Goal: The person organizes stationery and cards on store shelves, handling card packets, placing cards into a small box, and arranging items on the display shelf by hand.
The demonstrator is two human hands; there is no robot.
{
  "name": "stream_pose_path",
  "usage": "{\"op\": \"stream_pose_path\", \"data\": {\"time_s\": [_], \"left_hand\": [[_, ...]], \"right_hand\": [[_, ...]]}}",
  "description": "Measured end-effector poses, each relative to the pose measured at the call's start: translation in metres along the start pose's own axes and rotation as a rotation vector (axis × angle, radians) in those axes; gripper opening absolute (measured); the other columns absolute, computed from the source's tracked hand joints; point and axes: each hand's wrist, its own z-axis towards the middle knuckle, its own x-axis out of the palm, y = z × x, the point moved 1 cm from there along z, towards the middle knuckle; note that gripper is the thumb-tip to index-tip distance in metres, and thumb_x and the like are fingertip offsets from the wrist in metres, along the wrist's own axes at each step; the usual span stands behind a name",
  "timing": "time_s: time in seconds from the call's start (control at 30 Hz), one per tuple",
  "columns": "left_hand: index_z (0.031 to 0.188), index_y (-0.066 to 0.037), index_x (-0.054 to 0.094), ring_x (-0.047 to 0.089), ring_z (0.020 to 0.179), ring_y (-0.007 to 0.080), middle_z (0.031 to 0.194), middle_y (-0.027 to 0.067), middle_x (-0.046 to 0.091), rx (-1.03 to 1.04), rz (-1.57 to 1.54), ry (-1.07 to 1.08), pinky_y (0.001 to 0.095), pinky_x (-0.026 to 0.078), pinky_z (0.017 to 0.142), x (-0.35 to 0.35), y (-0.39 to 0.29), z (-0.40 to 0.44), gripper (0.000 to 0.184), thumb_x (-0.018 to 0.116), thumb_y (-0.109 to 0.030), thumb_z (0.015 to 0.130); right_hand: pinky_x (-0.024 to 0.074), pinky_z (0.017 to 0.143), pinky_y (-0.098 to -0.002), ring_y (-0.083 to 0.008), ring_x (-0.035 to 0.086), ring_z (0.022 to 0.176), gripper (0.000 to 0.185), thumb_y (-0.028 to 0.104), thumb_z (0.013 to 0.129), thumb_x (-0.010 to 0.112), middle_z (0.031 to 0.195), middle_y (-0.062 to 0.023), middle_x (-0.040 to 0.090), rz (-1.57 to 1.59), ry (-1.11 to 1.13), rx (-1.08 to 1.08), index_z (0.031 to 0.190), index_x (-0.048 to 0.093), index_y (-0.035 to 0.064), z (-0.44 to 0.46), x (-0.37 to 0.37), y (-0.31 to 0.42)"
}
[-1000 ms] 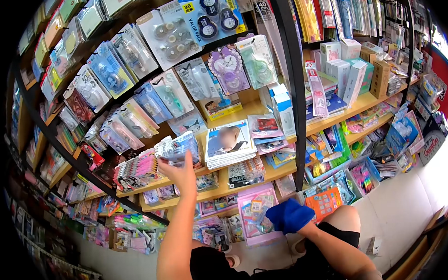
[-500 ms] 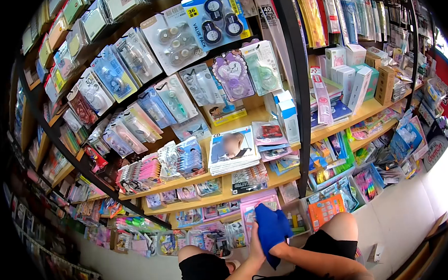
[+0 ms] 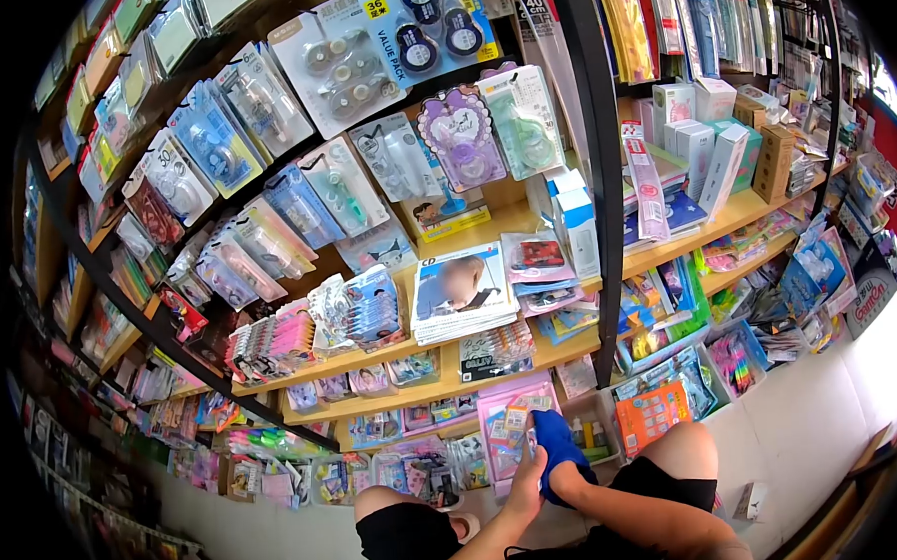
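A bunched blue cloth [image 3: 554,442] is gripped in my right hand [image 3: 569,480], low in the view between my knees. My left hand [image 3: 523,489] is closed right beside the cloth, its fingers wrapped around a small, pale, flat item [image 3: 532,441] whose kind I cannot make out. The cloth hides part of my right fingers. Just beyond both hands, a pink-framed package [image 3: 497,418] stands against the lowest shelf.
Wooden shelves [image 3: 443,385] hold carded correction tapes [image 3: 344,69], a stack of CD-labelled packs [image 3: 461,289] and small boxes [image 3: 729,168]. A black upright post [image 3: 604,173] divides the racks. Bins of goods [image 3: 742,362] line the floor. A small box [image 3: 749,501] lies at right.
The blue cloth has shifted slightly right and is more bunched. A small pale item now shows at my left fingers. The shelf view has moved slightly.
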Motion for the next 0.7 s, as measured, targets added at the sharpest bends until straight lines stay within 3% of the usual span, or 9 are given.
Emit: {"op": "stream_pose_path", "data": {"time_s": [0.03,0.1,0.13,0.2,0.27,0.33,0.43,0.57,0.7], "left_hand": [[0.141,-0.008,0.007,0.017,0.131,0.0208,0.143,0.0083,0.015,0.008,0.023,0.026,0.0329,0.013,0.106,0.0,0.004,-0.001,0.067,0.042,-0.037,0.092],[0.141,-0.009,0.007,0.023,0.129,0.0193,0.142,0.0067,0.02,0.067,0.05,0.079,0.0318,0.017,0.105,0.021,-0.009,-0.007,0.067,0.041,-0.037,0.092],[0.141,-0.009,0.007,0.024,0.128,0.019,0.141,0.0063,0.022,0.049,0.006,0.095,0.0314,0.018,0.105,0.023,-0.011,-0.009,0.066,0.041,-0.037,0.092],[0.141,-0.01,0.008,0.026,0.127,0.0183,0.139,0.0056,0.025,0.016,-0.085,0.131,0.0306,0.019,0.104,0.023,-0.018,-0.011,0.064,0.041,-0.036,0.093],[0.139,-0.009,0.019,0.037,0.116,0.0188,0.131,0.0062,0.036,-0.055,-0.076,0.009,0.0297,0.028,0.097,0.009,-0.031,-0.007,0.054,0.043,-0.027,0.093],[0.133,-0.006,0.029,0.04,0.113,0.0247,0.127,0.0117,0.039,0.249,0.808,-0.212,0.0328,0.031,0.095,-0.027,-0.034,0.005,0.048,0.047,-0.015,0.09],[0.126,-0.002,0.038,0.041,0.113,0.0329,0.126,0.0176,0.039,0.718,1.414,-0.59,0.0392,0.032,0.094,-0.011,-0.054,-0.001,0.043,0.048,-0.006,0.084],[0.121,0.0,0.044,0.033,0.121,0.0403,0.133,0.0227,0.032,0.704,1.448,-0.189,0.0477,0.025,0.098,0.02,-0.04,-0.003,0.039,0.045,-0.003,0.082],[0.13,-0.002,0.033,0.024,0.128,0.0389,0.137,0.0211,0.028,0.66,1.365,-0.182,0.054,0.016,0.101,0.069,-0.032,-0.007,0.059,0.053,-0.029,0.082]], "right_hand": [[0.04,0.079,-0.0297,-0.0165,0.048,0.088,0.024,0.025,0.092,0.04,0.095,-0.0057,0.05,0.191,-0.001,0.044,0.106,0.049,0.008,0.004,0.0,-0.008],[0.0417,0.056,-0.0279,-0.0197,0.052,0.06,0.012,0.015,0.079,0.051,0.066,-0.0059,0.054,0.308,-0.189,-0.091,0.074,0.052,0.0042,0.004,-0.013,0.02],[0.0426,0.056,-0.0266,-0.0165,0.053,0.06,0.018,0.019,0.084,0.047,0.07,-0.0039,0.057,0.871,-0.007,0.251,0.075,0.053,0.0048,0.012,-0.01,-0.002],[0.0461,0.059,-0.0267,-0.0167,0.057,0.063,0.026,0.026,0.088,0.042,0.075,-0.0059,0.06,1.261,0.194,0.433,0.079,0.056,0.0062,0.018,-0.008,-0.023],[0.049,0.065,-0.0285,-0.0186,0.06,0.069,0.033,0.033,0.089,0.039,0.082,-0.0077,0.063,1.208,0.198,0.551,0.091,0.058,0.0063,0.019,-0.008,-0.016],[0.0494,0.074,-0.0329,-0.0217,0.061,0.084,0.043,0.041,0.088,0.038,0.098,-0.0094,0.062,1.247,0.369,0.598,0.108,0.055,0.0071,0.014,-0.018,-0.008],[0.0452,0.087,-0.0361,-0.0222,0.056,0.101,0.049,0.045,0.088,0.038,0.115,-0.0084,0.056,1.342,0.608,0.603,0.118,0.05,0.0079,0.006,-0.026,0.009],[0.037,0.096,-0.0347,-0.0207,0.051,0.109,0.05,0.045,0.09,0.035,0.121,-0.0074,0.052,1.279,0.371,0.591,0.124,0.046,0.0093,0.002,-0.004,-0.014],[0.0364,0.096,-0.0329,-0.0195,0.048,0.111,0.05,0.043,0.091,0.034,0.123,-0.008,0.049,1.28,0.127,0.336,0.126,0.043,0.0084,-0.005,-0.002,0.004]]}}
